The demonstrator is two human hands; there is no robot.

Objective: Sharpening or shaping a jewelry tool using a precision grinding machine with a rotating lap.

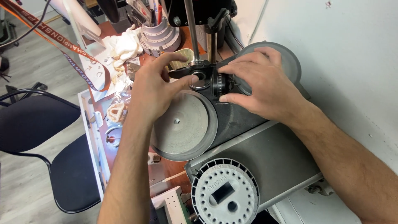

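Black knob (219, 85) pinched at the machine's centre

Right hand (261, 83) grips it with closed fingers; left hand (155, 89), fingers spread, thumb touching the metal ring (200, 79).

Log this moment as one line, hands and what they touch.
left hand: fingers on black arm | right hand: fingers on black knob | grey disc below

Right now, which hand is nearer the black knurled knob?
Right. The right hand grips the black knurled knob with its fingers; the left hand pinches the arm beside it.
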